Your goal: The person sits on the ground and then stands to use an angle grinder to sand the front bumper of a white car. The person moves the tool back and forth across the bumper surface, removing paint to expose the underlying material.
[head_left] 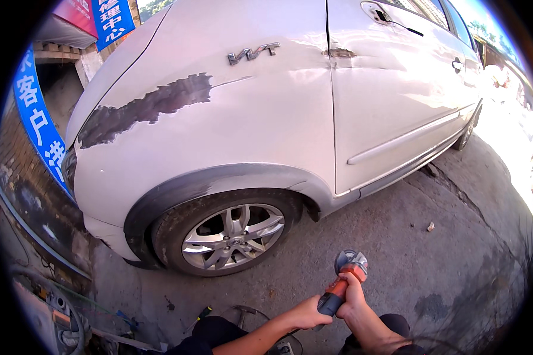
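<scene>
Both my hands are closed on an orange and dark grey angle grinder (336,291), held low above the ground. My left hand (308,312) grips its dark rear end. Farther forward, my right hand (353,296) wraps round the orange body near the head. The grinder's round head and guard (350,261) point away from me. Ahead stands a white car, its front fender (266,118) bearing a long dark, jagged-edged patch (151,105) without white paint. A smaller brownish damaged spot (342,52) sits at the front edge of the door. The grinder is apart from the car.
The car's front wheel (234,236) is just ahead, under a grey arch trim (219,177). A yellow and black screwdriver-like handle (205,312) and a dark cable (249,310) lie by my left leg. Hoses and metal parts (65,313) crowd the lower left. A pebble (430,226) lies right.
</scene>
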The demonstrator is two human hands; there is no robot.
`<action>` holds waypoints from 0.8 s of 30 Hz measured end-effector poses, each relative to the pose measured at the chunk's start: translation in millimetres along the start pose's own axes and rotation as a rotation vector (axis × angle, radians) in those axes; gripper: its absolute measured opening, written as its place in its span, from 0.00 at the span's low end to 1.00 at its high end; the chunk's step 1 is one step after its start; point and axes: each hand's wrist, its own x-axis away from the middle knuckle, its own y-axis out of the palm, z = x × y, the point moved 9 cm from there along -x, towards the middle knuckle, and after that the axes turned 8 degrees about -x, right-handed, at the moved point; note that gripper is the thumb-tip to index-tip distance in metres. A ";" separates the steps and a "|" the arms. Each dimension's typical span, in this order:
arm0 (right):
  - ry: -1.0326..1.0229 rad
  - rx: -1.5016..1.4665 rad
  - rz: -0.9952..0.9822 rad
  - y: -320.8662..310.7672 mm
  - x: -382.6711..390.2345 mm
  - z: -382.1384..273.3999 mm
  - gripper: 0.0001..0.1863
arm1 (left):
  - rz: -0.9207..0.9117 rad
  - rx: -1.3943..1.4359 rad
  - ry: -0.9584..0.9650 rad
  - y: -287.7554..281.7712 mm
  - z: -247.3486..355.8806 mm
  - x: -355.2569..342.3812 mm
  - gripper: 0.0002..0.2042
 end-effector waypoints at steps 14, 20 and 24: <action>0.018 -0.047 0.086 -9.2 -5.4 -11.0 0.17 | 0.124 -0.625 0.561 -9.9 83.9 55.0 0.43; 0.061 -0.004 0.045 -3.5 -3.1 -0.5 0.18 | 0.007 -0.638 0.540 -24.6 76.9 55.0 0.44; 0.102 -0.008 0.069 -4.8 -3.1 7.4 0.18 | -0.045 -0.618 0.541 -29.4 70.3 53.7 0.45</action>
